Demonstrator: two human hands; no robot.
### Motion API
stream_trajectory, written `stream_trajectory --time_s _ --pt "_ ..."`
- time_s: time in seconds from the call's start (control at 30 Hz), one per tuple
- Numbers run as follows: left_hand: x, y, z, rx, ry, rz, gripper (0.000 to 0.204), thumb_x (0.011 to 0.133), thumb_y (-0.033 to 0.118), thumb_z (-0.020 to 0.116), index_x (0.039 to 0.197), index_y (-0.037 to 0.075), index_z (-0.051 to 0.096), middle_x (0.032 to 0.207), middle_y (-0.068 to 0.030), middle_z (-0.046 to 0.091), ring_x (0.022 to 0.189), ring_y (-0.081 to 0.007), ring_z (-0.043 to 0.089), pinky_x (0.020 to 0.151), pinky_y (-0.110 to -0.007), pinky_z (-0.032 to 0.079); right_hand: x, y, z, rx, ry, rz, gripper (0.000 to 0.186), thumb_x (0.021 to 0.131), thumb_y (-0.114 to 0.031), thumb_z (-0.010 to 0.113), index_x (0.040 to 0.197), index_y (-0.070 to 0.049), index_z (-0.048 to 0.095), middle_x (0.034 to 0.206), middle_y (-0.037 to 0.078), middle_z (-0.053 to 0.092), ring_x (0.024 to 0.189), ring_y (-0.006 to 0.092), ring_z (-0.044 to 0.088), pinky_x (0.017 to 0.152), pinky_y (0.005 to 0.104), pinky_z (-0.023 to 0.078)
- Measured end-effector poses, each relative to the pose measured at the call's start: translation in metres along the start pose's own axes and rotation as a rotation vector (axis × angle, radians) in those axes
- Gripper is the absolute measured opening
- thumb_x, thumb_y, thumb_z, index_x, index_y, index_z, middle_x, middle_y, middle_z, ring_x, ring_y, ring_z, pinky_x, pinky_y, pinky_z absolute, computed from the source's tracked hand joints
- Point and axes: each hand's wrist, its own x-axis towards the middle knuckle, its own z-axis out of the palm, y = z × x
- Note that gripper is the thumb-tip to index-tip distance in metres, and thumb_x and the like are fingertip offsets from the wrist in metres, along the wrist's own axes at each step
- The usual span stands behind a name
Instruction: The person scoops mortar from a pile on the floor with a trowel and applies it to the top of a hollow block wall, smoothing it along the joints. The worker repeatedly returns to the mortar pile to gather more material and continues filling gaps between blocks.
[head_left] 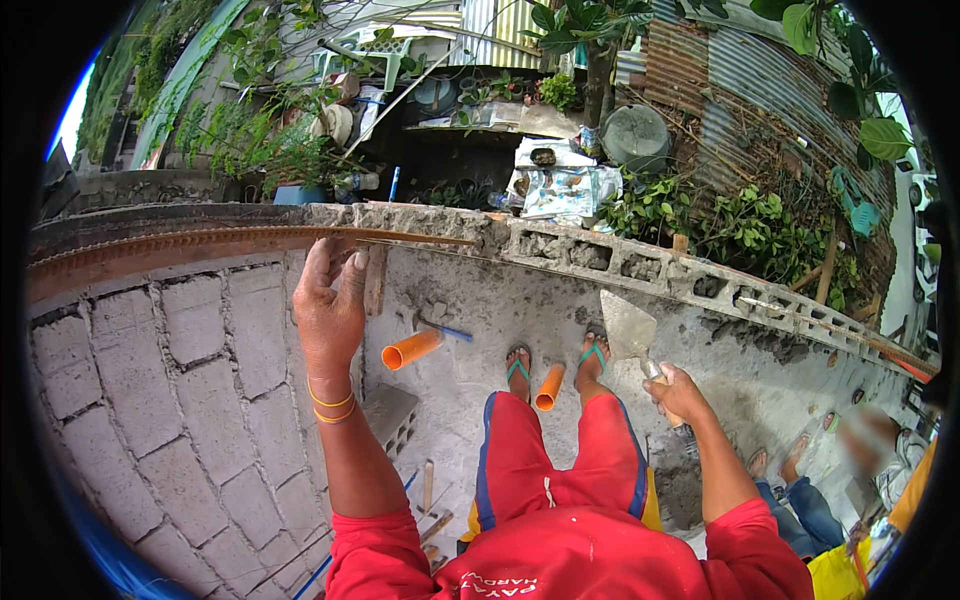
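My left hand [333, 295] is raised at the block wall's top edge, with its fingers bent and close together. Its fingertips meet a rusty ribbed steel bar [200, 238] lying along that edge; whether they grip the bar or something small is hidden. My right hand [678, 393] is closed round the handle of a pointed trowel [629, 326]. The trowel's blade points up and away, with grey mortar on it. Just beyond it runs a row of hollow concrete blocks [640, 264], some cells filled with mortar.
Two orange pipes [412, 350] stand up from the floor near my feet. A hammer [445, 328] with a blue handle and a loose hollow block [388, 418] lie by the left wall [190, 410]. Another person [810, 500] sits low at the right. Plants and corrugated sheets [760, 100] lie beyond.
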Motion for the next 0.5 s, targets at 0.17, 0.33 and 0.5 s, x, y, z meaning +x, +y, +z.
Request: stream_trajectory --time_s 0.17,0.33,0.5 --pt "-0.049 -0.065 0.025 0.044 -0.218 -0.294 0.039 0.098 0.011 0.069 0.133 -0.003 0.062 0.117 -0.0146 0.073 0.106 -0.0193 0.071 0.091 -0.032 0.056 -0.014 -0.081 -0.008 0.001 0.078 -0.196 0.079 0.096 -0.03 0.075 0.152 0.011 0.037 0.095 0.011 0.069 0.073 0.0139 0.06 0.062 0.0299 0.051" --pt "-0.093 -0.152 0.095 -0.341 -0.376 -0.789 0.029 0.103 0.02 0.063 0.124 0.0 0.067 0.112 -0.0102 0.074 0.098 -0.0174 0.072 0.087 -0.032 0.055 0.032 -0.181 -0.02 -0.452 0.293 -0.427 0.074 0.092 -0.043 0.075 0.141 0.008 0.053 0.119 0.025 0.071 0.102 0.0331 0.071 0.09 0.0392 0.055" --pt "-0.106 -0.232 0.15 -0.754 -0.274 -1.211 0.044 0.106 0.029 0.058 0.138 -0.001 0.054 0.118 -0.0093 0.069 0.099 -0.0186 0.071 0.085 -0.031 0.055 0.096 -0.217 0.018 -0.581 -0.033 -0.396 0.073 0.092 -0.054 0.069 0.133 0.006 0.062 0.127 0.028 0.067 0.118 0.039 0.066 0.101 0.0431 0.051"
